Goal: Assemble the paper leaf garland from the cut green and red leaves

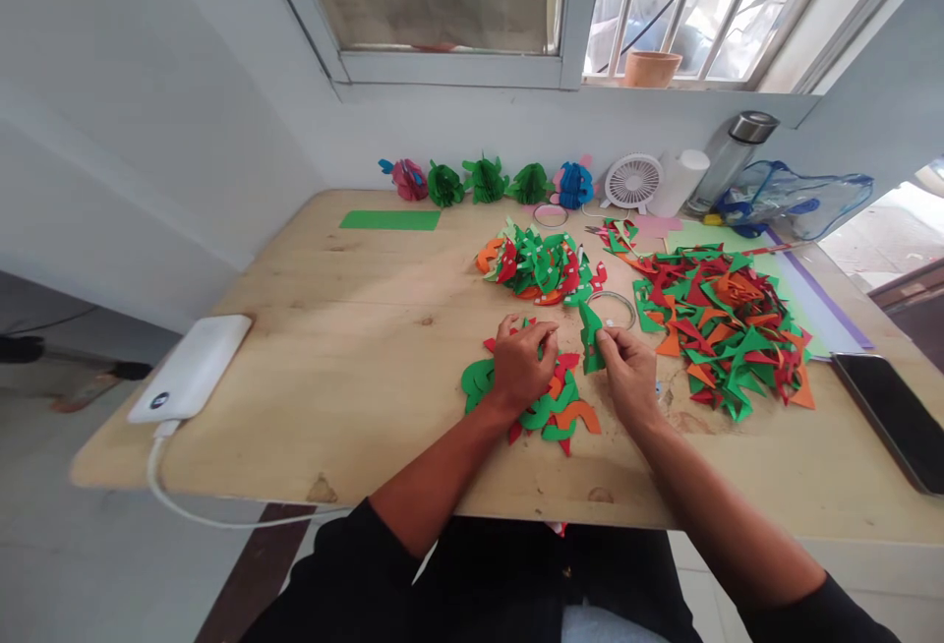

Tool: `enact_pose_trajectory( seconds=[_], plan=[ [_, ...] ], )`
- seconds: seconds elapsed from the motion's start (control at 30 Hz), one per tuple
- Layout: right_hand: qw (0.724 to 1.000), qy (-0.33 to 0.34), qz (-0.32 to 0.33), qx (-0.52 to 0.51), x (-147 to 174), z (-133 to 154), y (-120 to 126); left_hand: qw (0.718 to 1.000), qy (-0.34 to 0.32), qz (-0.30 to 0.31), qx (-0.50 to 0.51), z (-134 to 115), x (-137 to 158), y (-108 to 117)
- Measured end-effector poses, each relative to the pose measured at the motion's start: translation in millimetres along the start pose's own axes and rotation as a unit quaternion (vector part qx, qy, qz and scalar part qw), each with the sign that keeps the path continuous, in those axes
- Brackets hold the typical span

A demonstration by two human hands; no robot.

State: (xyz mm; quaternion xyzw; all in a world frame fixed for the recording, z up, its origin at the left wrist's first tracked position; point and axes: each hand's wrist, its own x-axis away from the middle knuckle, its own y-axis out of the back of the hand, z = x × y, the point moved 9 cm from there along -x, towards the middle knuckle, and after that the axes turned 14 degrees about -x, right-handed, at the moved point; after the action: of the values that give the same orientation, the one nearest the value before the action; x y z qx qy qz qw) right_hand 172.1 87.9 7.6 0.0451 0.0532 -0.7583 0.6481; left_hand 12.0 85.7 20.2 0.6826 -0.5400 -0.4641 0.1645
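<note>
My right hand [628,366] pinches a green paper piece [591,340] with a jagged cut edge, held upright above the table. Close by on its left, my left hand [525,360] has thumb and forefinger pressed together; whatever is between them is too small to name. Beneath the left hand lies a loose pile of green, red and orange paper cutouts [550,417], some curved, some pointed. Beyond both hands is a heap of paper shapes with small white squares on them [542,264]. A roll of tape [614,309] rests beside the green piece.
Paper scraps [730,319] are heaped at the right, near a phone [896,417]. Folded paper figures [485,179], a small fan [632,181] and a glass bottle [730,163] line the wall. A green strip [390,220] and a cabled power bank [192,368] lie leftward.
</note>
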Motion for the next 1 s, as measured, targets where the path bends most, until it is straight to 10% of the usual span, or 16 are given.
enact_pose_trajectory(
  seconds=[0.47,1.0],
  plan=[
    [0.997,0.041,0.028,0.056,4,3,-6,0.957,-0.011,0.03,0.287,-25,17,-3],
    [0.997,0.025,0.066,0.013,8,-2,-18,0.874,0.224,0.089,0.422,6,19,-30]
  ],
)
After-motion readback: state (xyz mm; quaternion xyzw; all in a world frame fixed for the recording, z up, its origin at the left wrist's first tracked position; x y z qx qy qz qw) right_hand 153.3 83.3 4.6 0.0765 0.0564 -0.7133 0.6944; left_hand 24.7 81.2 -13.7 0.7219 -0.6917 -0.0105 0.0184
